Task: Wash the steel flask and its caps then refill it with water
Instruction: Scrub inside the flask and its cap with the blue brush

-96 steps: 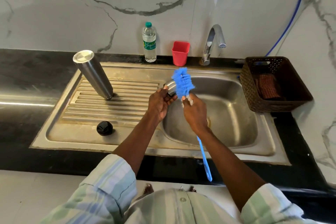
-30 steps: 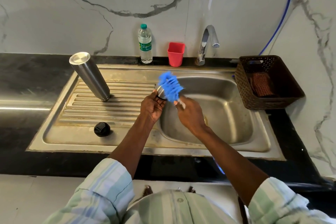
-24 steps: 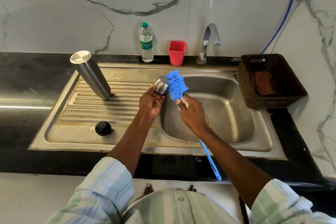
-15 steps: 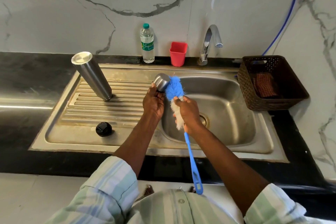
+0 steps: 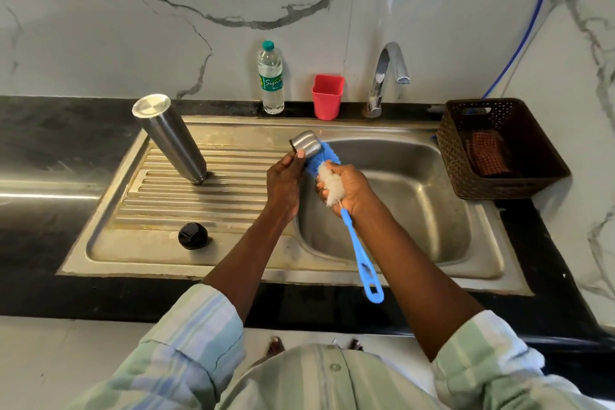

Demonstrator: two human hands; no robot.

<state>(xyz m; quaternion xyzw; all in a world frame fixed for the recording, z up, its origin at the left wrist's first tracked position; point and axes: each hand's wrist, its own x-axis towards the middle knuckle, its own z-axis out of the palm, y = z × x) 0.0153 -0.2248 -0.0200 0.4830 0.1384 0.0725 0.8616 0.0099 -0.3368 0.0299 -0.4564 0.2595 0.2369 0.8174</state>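
My left hand (image 5: 286, 183) holds the steel cup cap (image 5: 306, 146) over the left rim of the sink basin. My right hand (image 5: 349, 190) grips a blue bottle brush (image 5: 361, 256) around its white bristles, and its blue bristle tip presses against the cap. The steel flask (image 5: 169, 140) stands upside down on the ribbed draining board, leaning left. A black inner cap (image 5: 192, 236) lies on the board near its front edge.
A steel sink basin (image 5: 416, 203) lies under my hands, with the tap (image 5: 387, 76) behind it, not running. A water bottle (image 5: 271, 76) and red cup (image 5: 327, 96) stand by the wall. A brown basket (image 5: 499, 146) with a cloth sits right.
My right hand slid up the brush onto the white bristles, so the handle now points down toward me. The blue tip has moved against the cap, which tilted further left.
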